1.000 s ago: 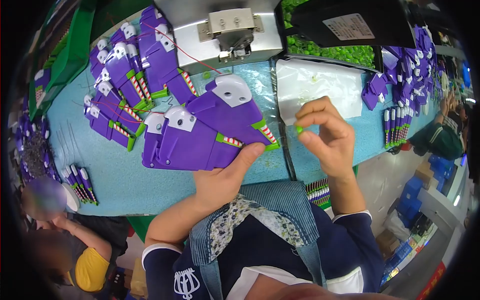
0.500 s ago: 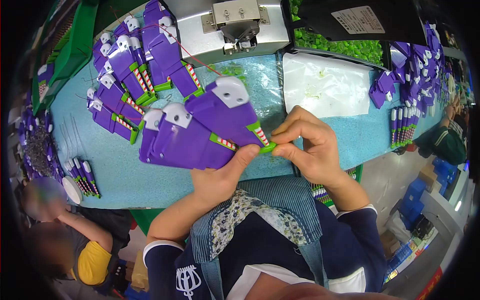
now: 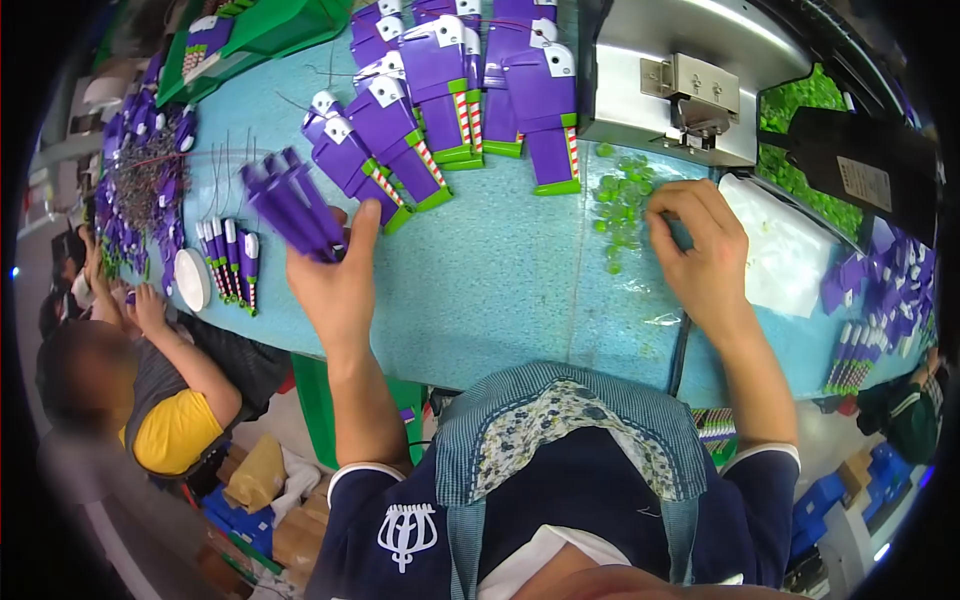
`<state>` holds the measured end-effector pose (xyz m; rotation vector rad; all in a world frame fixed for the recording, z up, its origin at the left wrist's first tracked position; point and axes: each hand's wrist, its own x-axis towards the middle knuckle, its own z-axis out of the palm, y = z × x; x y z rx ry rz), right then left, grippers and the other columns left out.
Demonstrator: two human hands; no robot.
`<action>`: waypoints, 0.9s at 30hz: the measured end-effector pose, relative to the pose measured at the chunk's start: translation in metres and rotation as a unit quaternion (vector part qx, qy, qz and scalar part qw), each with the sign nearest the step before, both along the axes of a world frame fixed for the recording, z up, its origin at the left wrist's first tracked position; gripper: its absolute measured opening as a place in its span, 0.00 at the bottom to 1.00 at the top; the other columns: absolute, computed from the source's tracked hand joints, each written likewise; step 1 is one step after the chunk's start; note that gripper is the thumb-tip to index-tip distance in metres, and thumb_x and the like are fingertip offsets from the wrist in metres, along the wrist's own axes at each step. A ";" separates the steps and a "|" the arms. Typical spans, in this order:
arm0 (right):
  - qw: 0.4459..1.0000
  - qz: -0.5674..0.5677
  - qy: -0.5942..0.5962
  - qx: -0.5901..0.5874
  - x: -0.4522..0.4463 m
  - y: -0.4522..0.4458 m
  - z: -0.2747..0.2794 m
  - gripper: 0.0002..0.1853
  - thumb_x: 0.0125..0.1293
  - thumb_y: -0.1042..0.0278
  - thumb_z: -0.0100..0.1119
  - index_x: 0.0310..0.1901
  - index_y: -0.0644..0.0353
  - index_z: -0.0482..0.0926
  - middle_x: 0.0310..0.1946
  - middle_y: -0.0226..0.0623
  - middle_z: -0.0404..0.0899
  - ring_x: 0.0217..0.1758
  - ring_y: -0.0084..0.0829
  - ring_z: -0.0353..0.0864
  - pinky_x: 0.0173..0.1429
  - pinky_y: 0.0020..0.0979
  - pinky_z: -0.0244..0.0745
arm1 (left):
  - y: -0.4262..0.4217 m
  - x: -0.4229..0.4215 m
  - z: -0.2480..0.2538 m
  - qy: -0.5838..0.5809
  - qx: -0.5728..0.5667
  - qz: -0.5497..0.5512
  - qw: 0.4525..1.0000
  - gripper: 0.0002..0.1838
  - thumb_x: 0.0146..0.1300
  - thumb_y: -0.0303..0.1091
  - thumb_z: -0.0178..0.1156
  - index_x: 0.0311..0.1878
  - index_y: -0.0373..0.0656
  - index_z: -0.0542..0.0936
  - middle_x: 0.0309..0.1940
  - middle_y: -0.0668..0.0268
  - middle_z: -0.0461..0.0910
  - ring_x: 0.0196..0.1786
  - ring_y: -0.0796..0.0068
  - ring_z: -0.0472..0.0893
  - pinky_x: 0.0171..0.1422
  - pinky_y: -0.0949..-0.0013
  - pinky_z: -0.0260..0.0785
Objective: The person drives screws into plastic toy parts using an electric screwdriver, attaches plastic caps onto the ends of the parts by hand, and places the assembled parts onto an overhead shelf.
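Observation:
My left hand (image 3: pixel 338 275) is closed round several purple parts (image 3: pixel 297 207), blurred by motion, held edge-on above the left side of the blue table mat (image 3: pixel 480 260). My right hand (image 3: pixel 703 250), fingers curled, hovers at the right edge of scattered small green pieces (image 3: pixel 622 205); whether its fingertips hold anything is hidden. Between and beyond my hands, flat purple pieces (image 3: pixel 540 95) with white tops, red-and-white striped strips and green ends lie overlapping in a fan.
A metal device (image 3: pixel 700 90) stands at the back, beside a bin of green pieces (image 3: pixel 815 130) and a white sheet (image 3: pixel 775 250). Green tray (image 3: pixel 265 45) at back left; white round dish (image 3: pixel 192 280) at left. A co-worker in yellow sleeves (image 3: pixel 180 425) sits at the left.
My left hand has swung left with the purple parts, now turned edge-on. My right hand has come away from them to the green pieces. The view has shifted left.

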<state>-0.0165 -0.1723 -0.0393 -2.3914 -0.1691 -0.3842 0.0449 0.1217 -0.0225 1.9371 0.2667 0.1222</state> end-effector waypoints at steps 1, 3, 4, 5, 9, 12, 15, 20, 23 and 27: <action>0.999 -0.032 0.017 0.028 -0.002 0.002 0.000 0.08 0.49 0.85 0.62 0.32 0.64 0.79 0.33 0.38 0.78 0.35 0.37 0.79 0.38 0.32 0.75 | 0.001 0.006 -0.002 0.003 0.131 0.022 0.991 0.15 0.52 0.36 0.72 0.31 0.37 0.75 0.21 0.70 0.74 0.24 0.78 0.73 0.31 0.69 0.68; 0.996 -0.066 0.033 0.052 -0.007 0.000 0.004 0.09 0.49 0.85 0.62 0.33 0.65 0.80 0.34 0.38 0.78 0.35 0.36 0.79 0.37 0.30 0.75 | -0.006 0.011 -0.004 0.022 0.313 0.042 0.948 0.21 0.44 0.38 0.77 0.31 0.37 0.75 0.22 0.69 0.76 0.24 0.79 0.72 0.32 0.70 0.67; 0.995 -0.063 0.045 0.064 -0.009 -0.003 0.009 0.09 0.50 0.85 0.62 0.35 0.65 0.80 0.35 0.38 0.78 0.36 0.33 0.80 0.37 0.28 0.75 | -0.007 0.010 -0.007 0.021 0.310 0.040 0.950 0.21 0.44 0.38 0.77 0.31 0.37 0.75 0.22 0.69 0.76 0.24 0.79 0.72 0.32 0.70 0.67; 0.993 -0.063 0.056 0.076 -0.013 -0.006 0.012 0.10 0.51 0.85 0.62 0.37 0.65 0.80 0.36 0.38 0.79 0.36 0.31 0.80 0.37 0.27 0.75 | -0.006 0.009 -0.013 0.014 0.244 0.049 0.968 0.20 0.45 0.38 0.77 0.30 0.37 0.75 0.22 0.70 0.76 0.25 0.80 0.72 0.32 0.71 0.67; 0.968 -0.059 0.084 0.231 -0.032 -0.013 0.017 0.10 0.54 0.85 0.61 0.38 0.66 0.80 0.37 0.38 0.79 0.38 0.27 0.81 0.42 0.25 0.77 | 0.011 0.006 -0.019 0.000 -0.016 0.051 0.999 0.16 0.46 0.27 0.74 0.35 0.37 0.76 0.29 0.70 0.77 0.27 0.81 0.74 0.33 0.73 0.68; 0.909 -0.063 0.110 0.396 -0.050 -0.010 0.020 0.09 0.58 0.85 0.59 0.41 0.68 0.79 0.39 0.39 0.80 0.42 0.26 0.81 0.49 0.26 0.77 | 0.000 -0.011 -0.009 -0.044 -0.244 0.022 0.969 0.18 0.51 0.19 0.66 0.46 0.35 0.74 0.37 0.63 0.77 0.32 0.76 0.77 0.35 0.71 0.70; 0.860 -0.020 0.108 0.499 -0.064 -0.005 0.019 0.13 0.59 0.86 0.58 0.47 0.71 0.75 0.47 0.46 0.80 0.49 0.32 0.81 0.54 0.30 0.77 | -0.044 -0.041 0.011 0.019 -0.459 -0.106 0.882 0.19 0.58 0.18 0.57 0.53 0.34 0.71 0.43 0.57 0.78 0.42 0.62 0.80 0.39 0.59 0.76; 0.827 -0.054 0.083 0.553 -0.070 0.018 0.033 0.14 0.57 0.86 0.61 0.46 0.70 0.76 0.44 0.48 0.81 0.48 0.34 0.82 0.52 0.31 0.78 | -0.108 -0.068 0.013 0.145 -0.364 -0.245 0.887 0.17 0.57 0.21 0.64 0.50 0.36 0.76 0.37 0.62 0.81 0.42 0.72 0.80 0.47 0.67 0.74; 0.926 -0.037 -0.003 0.376 -0.069 0.022 0.031 0.14 0.52 0.85 0.66 0.42 0.69 0.78 0.38 0.46 0.83 0.41 0.36 0.83 0.45 0.31 0.78 | -0.120 -0.068 0.008 0.197 -0.395 -0.268 0.856 0.16 0.56 0.19 0.65 0.48 0.37 0.77 0.39 0.66 0.80 0.42 0.79 0.78 0.47 0.74 0.72; 0.945 -0.042 -0.020 0.323 -0.070 0.022 0.027 0.14 0.51 0.83 0.67 0.41 0.69 0.79 0.39 0.44 0.84 0.40 0.36 0.83 0.44 0.31 0.77 | -0.123 -0.068 0.007 0.240 -0.461 -0.243 0.819 0.17 0.56 0.18 0.65 0.49 0.37 0.76 0.41 0.67 0.79 0.43 0.79 0.78 0.47 0.74 0.72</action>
